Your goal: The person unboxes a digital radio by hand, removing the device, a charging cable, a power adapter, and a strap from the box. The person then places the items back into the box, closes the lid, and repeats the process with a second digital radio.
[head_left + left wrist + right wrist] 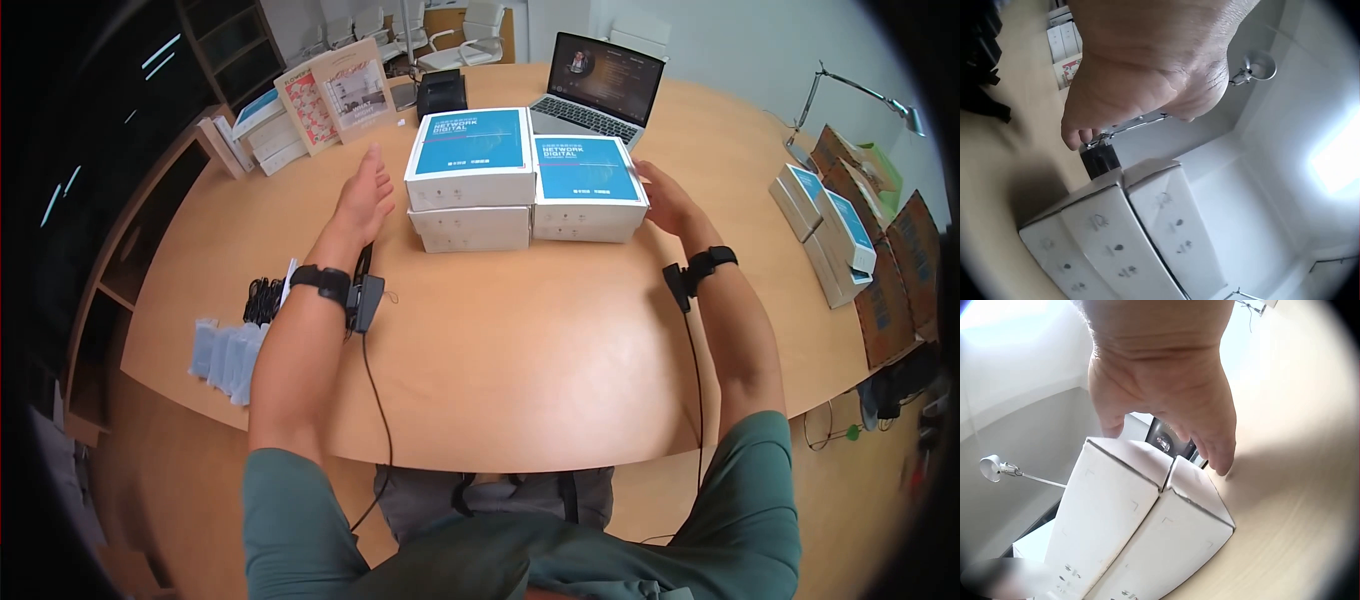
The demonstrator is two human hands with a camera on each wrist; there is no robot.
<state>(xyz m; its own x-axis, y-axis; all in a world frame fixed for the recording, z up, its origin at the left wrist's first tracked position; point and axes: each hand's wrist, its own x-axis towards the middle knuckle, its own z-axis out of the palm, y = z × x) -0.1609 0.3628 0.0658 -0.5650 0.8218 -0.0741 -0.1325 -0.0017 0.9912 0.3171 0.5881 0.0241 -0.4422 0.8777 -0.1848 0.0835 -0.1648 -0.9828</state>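
The left hand is empty, its fingers stretched out loosely, with a strip of the table showing between it and the boxes; the right hand is likewise relaxed, thumb and fingers spread at the outer end of the right-hand box, though whether it touches I cannot tell. Between them, from the middle of the table toward its far edge, stand the white boxes with blue lids: an upper box lies on a lower box, and the right-hand box sits beside them, its top lower. The step in hand looks like flanking the group from both sides; a next move from here would call for even pressure on the two ends, so that the upper box does not slide. Behind, near the far edge, are a laptop and a black device; books stand toward the far left corner. Near the left edge lie black cables and wrapped packets, while along the right edge other blue-topped boxes rest beside a cardboard carton, with a desk lamp toward the far right corner
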